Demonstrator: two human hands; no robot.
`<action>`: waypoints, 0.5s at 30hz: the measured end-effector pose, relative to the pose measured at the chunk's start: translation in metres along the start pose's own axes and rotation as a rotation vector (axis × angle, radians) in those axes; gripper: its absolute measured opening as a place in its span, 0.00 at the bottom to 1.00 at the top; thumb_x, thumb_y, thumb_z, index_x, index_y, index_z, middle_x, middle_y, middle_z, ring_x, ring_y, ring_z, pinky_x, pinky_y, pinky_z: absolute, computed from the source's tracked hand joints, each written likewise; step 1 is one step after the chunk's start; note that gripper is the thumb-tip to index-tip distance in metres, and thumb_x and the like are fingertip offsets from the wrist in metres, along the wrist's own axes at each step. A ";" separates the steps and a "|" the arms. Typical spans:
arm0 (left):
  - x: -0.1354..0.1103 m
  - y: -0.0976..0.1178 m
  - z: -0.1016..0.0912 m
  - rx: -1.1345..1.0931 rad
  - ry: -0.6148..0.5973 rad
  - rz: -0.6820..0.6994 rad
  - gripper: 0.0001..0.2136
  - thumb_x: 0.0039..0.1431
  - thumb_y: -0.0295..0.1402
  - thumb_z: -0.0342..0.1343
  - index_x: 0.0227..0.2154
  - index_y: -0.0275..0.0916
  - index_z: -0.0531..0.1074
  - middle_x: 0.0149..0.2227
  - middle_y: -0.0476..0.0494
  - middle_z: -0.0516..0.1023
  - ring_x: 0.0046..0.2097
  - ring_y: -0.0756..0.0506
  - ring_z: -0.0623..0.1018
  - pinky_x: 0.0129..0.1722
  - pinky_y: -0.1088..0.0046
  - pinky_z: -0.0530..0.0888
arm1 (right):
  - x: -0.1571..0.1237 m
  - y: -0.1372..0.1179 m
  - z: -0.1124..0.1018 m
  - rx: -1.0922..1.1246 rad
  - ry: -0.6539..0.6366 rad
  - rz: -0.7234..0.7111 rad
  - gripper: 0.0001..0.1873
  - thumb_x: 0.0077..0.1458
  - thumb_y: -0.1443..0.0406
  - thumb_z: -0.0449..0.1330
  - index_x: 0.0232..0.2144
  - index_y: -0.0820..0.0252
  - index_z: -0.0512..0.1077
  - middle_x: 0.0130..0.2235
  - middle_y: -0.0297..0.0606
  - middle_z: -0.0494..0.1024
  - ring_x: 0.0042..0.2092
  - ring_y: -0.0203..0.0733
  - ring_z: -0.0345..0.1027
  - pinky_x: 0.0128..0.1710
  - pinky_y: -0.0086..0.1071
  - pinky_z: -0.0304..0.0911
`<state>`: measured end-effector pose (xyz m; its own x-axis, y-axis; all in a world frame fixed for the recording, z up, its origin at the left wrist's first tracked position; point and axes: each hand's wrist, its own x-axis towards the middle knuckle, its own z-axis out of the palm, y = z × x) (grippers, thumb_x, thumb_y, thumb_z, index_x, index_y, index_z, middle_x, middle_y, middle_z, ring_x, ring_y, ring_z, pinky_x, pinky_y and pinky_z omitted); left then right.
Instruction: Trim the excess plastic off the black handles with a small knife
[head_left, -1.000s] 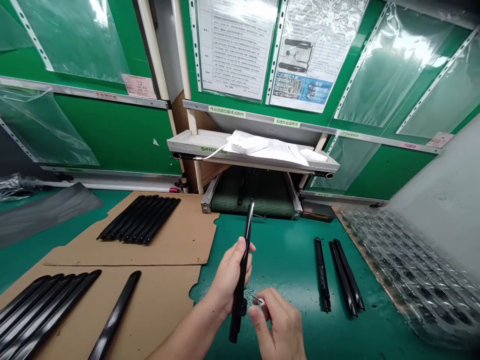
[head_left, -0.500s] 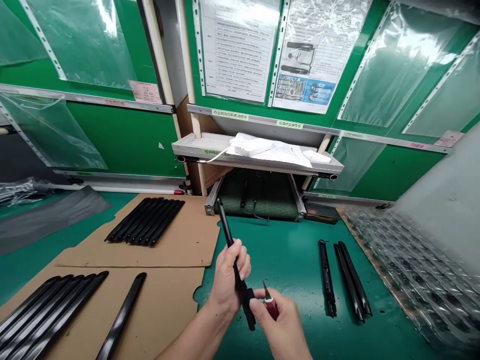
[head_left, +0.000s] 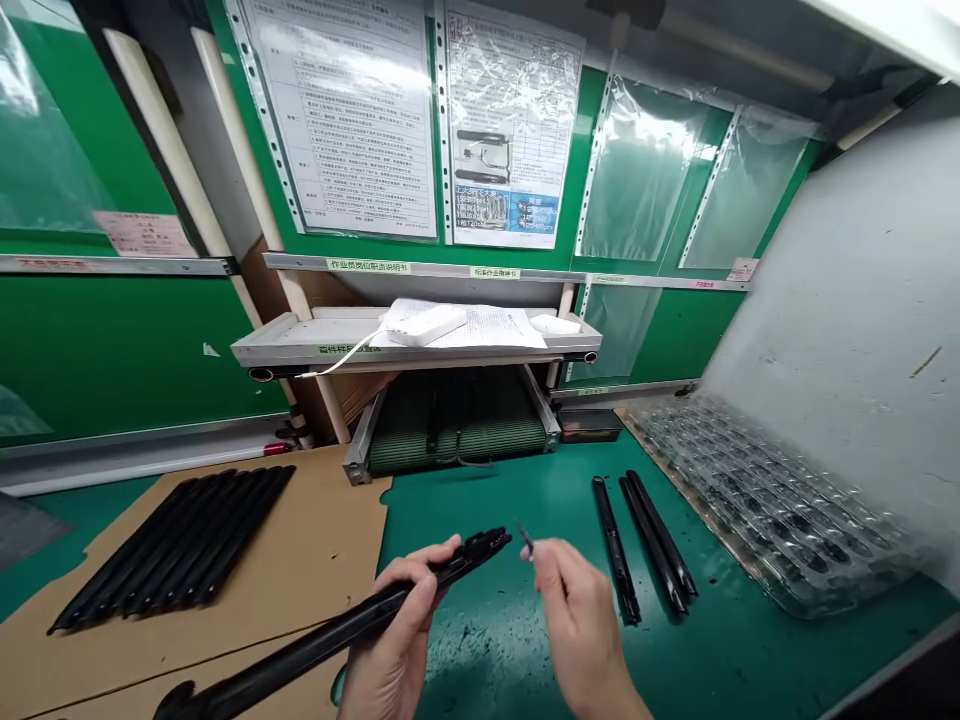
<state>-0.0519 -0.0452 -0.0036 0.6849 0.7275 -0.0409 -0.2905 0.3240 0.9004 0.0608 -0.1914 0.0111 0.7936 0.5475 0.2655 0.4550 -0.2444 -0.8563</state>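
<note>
Head view: a long glossy black plastic bar lies nearly level across the lower middle of the frame, its narrower end pointing up and right toward the centre. The left hand wraps closely around it, fingers curled over the top, while the bar's far end runs off toward the lower left over the cardboard. Just to the right, and not touching the bar, the right hand is narrowly pinched, with a small blade showing at its fingertips; whatever it is set in is hidden by the fingers. Both hands are over the green work mat. To their right, three similar black bars lie on the mat, and a clear plastic blister tray sits further right on a brown sheet. To the left, a row of black bars lies side by side on a cardboard sheet. Above, at the centre, a metal shelf holds papers, a white box with a white cord, and a small white object. Printed instruction sheets hang on the green board at upper centre.
</note>
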 end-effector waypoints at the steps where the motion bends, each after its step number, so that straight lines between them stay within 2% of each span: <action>1: 0.000 0.000 0.002 0.014 0.012 0.029 0.10 0.52 0.41 0.65 0.25 0.43 0.72 0.46 0.48 0.78 0.62 0.38 0.67 0.61 0.62 0.66 | -0.005 0.004 0.007 -0.040 0.002 -0.016 0.24 0.69 0.50 0.41 0.27 0.54 0.64 0.26 0.33 0.62 0.25 0.38 0.50 0.25 0.35 0.43; 4: -0.003 0.001 0.009 0.045 0.036 0.109 0.09 0.51 0.42 0.65 0.25 0.44 0.74 0.46 0.49 0.78 0.61 0.38 0.69 0.63 0.60 0.65 | -0.014 0.014 0.025 -0.164 0.035 -0.064 0.24 0.70 0.52 0.42 0.26 0.55 0.64 0.24 0.33 0.62 0.23 0.38 0.50 0.24 0.35 0.40; 8: -0.009 0.003 0.015 0.092 0.026 0.183 0.08 0.52 0.42 0.64 0.26 0.46 0.74 0.46 0.50 0.77 0.61 0.39 0.69 0.63 0.61 0.66 | -0.015 0.020 0.034 -0.252 0.086 -0.085 0.24 0.70 0.52 0.41 0.26 0.55 0.64 0.23 0.33 0.62 0.22 0.37 0.48 0.23 0.34 0.40; 12: -0.012 0.000 0.017 0.127 0.027 0.248 0.07 0.53 0.40 0.64 0.26 0.47 0.74 0.45 0.51 0.77 0.60 0.39 0.70 0.63 0.62 0.66 | -0.013 0.016 0.038 -0.210 0.041 0.009 0.27 0.68 0.48 0.40 0.23 0.56 0.60 0.23 0.32 0.60 0.22 0.36 0.47 0.23 0.34 0.38; 15: -0.013 -0.003 0.018 0.157 0.052 0.274 0.06 0.53 0.41 0.64 0.26 0.48 0.74 0.45 0.51 0.76 0.60 0.38 0.69 0.63 0.62 0.66 | -0.014 0.009 0.041 -0.054 -0.046 0.131 0.29 0.66 0.44 0.41 0.22 0.57 0.57 0.21 0.30 0.54 0.23 0.35 0.43 0.24 0.34 0.36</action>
<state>-0.0480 -0.0660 0.0021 0.5596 0.8058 0.1937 -0.3500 0.0179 0.9366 0.0370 -0.1684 -0.0180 0.8288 0.5441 0.1309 0.3705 -0.3583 -0.8570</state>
